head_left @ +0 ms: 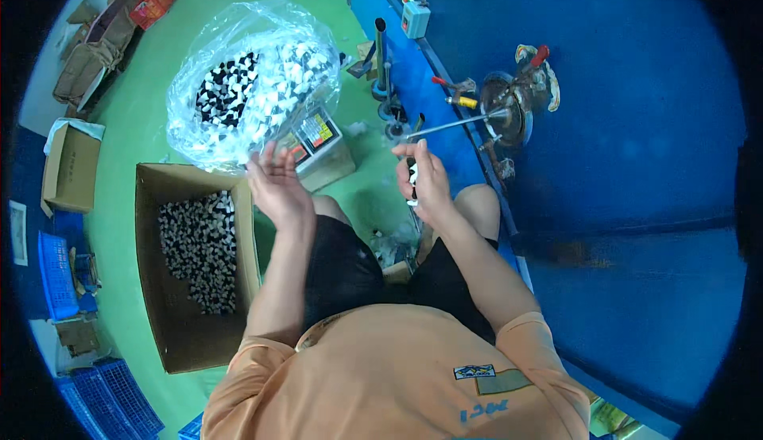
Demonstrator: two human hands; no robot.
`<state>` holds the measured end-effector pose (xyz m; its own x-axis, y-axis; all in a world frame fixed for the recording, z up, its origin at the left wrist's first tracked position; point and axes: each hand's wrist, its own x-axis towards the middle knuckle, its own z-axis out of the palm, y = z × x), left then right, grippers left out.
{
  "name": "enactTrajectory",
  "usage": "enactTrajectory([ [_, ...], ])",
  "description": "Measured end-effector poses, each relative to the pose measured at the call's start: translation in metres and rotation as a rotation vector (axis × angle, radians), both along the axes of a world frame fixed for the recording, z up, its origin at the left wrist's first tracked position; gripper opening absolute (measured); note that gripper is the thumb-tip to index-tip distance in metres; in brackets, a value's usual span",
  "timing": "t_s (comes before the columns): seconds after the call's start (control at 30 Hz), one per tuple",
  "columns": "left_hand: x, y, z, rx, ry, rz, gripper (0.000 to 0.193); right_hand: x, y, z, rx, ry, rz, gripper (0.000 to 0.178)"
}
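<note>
My left hand (281,192) is open, palm up with fingers spread, beside the lower edge of a clear plastic bag (184,134). That bag holds many small black-and-white pieces (226,90). My right hand (430,184) is curled round a few small black-and-white pieces (412,183), which show partly between the fingers. Just above its fingertips is the free end of a thin metal rod (453,127). The rod runs out from a round metal fixture (507,114) on the blue machine. To the left, an open cardboard box (181,343) contains a heap of similar pieces (203,249).
A blue machine surface (628,170) fills the right side, with a red-handled lever (540,56) and a small switch box (415,20). Beneath the bag stands a light square container (330,162). Blue crates (111,396), a small carton (73,168) and a red basket (156,0) line the left.
</note>
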<state>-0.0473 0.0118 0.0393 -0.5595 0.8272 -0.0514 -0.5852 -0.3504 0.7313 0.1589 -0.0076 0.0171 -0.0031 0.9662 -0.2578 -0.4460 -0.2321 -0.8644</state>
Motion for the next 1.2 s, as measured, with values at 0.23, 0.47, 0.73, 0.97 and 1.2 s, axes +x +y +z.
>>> enactTrajectory([
  [0.23,0.043,-0.025,-0.019,-0.297,0.733,-0.689,0.014,-0.011,-0.001,0.0,0.011,-0.071,0.145,0.05],
  [0.47,0.06,-0.013,-0.028,-0.248,0.637,-0.862,0.01,-0.012,-0.005,-0.011,0.072,-0.164,0.065,0.037],
  [0.73,0.06,0.009,-0.032,-0.23,0.492,-0.901,0.011,-0.002,0.004,-0.026,0.111,-0.194,0.01,0.015],
  [0.97,0.059,0.014,-0.031,-0.252,0.234,-0.916,0.012,0.004,0.008,-0.023,0.084,-0.227,0.004,0.013],
  [1.2,0.068,0.015,-0.033,-0.317,0.0,-0.851,0.013,0.004,0.002,-0.023,0.053,-0.175,-0.114,0.015],
])
